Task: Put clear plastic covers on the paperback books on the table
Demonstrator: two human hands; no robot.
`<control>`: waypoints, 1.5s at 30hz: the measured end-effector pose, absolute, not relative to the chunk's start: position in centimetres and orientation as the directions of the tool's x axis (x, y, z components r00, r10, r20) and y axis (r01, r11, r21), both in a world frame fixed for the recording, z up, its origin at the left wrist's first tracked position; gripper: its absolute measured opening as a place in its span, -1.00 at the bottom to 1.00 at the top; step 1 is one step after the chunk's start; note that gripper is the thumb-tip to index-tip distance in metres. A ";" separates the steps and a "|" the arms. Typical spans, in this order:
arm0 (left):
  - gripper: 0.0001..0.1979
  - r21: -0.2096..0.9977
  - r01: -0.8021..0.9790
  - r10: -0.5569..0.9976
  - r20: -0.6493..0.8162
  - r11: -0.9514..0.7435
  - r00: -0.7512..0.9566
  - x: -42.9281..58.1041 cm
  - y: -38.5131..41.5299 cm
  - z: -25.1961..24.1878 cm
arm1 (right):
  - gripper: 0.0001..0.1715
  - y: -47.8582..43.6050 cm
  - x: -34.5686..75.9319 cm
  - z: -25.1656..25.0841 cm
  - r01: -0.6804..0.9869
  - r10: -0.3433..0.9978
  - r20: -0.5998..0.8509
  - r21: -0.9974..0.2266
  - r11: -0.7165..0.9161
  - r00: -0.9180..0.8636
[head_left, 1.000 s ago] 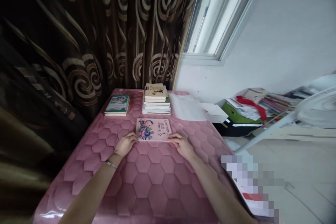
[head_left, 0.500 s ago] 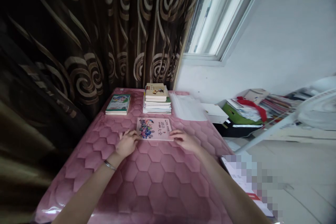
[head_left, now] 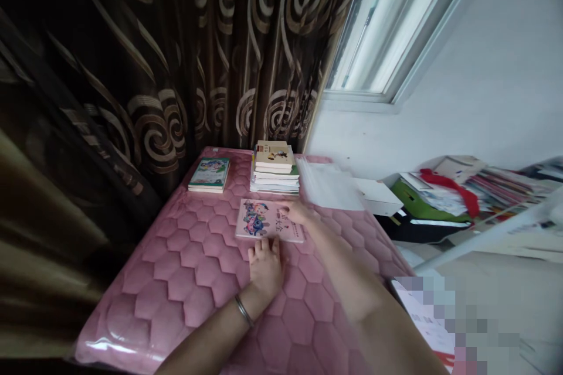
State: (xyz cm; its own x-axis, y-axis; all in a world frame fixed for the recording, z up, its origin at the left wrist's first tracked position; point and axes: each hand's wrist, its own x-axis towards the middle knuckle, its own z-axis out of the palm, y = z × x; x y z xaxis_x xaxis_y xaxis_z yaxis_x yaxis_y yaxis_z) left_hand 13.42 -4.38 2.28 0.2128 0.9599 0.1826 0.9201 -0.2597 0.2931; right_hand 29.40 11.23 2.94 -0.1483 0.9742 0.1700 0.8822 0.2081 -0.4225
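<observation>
A pink paperback book [head_left: 269, 224] with cartoon figures and Chinese characters on its cover lies flat on a pink table covering with a hexagon pattern [head_left: 189, 246]. At the book's near edge, my left hand [head_left: 267, 263] rests with its fingers spread, their tips touching the edge. My right hand [head_left: 295, 212] reaches over the book's far right part. One finger stretches left along the far edge; the other fingers are partly hidden. A metal bangle [head_left: 244, 310] circles my left wrist.
Behind the pink book stand a stack of books [head_left: 275, 167] and, to the left, a smaller green-covered pile [head_left: 210, 174]. Clear plastic sheeting [head_left: 329, 184] and a white box [head_left: 378, 196] sit on the right. Patterned curtains [head_left: 220, 58] hang close behind the table.
My left hand has moved from the book's left side to its near edge. My right hand has shifted from the right edge to the far edge. The view has turned slightly left.
</observation>
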 end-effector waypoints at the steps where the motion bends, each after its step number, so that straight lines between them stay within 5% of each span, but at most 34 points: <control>1: -0.47 0.291 0.922 0.961 0.177 -0.256 0.211 13.4 -4.3 2.3 | -0.63 11.3 29.4 2.9 0.885 0.975 0.161 -0.419 0.205 -0.150; 16: -0.74 0.298 0.875 0.909 0.292 -0.382 0.297 5.9 1.0 2.0 | -0.73 3.4 29.3 3.0 0.920 0.993 0.101 -0.392 -0.010 0.054; 29: -0.65 0.381 0.844 0.924 0.223 -0.376 0.311 2.8 5.6 1.5 | -0.71 1.4 28.3 0.0 0.689 0.981 0.131 -0.725 -0.002 0.141; 39: -0.59 0.338 0.870 0.933 0.112 -0.360 0.342 2.9 5.2 2.1 | -0.67 0.7 28.3 0.1 0.687 0.975 0.174 -0.725 0.035 0.134; 45: -0.72 0.325 0.759 0.820 0.321 -0.565 0.473 2.7 2.1 2.2 | -0.72 -1.1 27.4 1.3 0.773 0.934 0.335 -0.623 0.122 0.122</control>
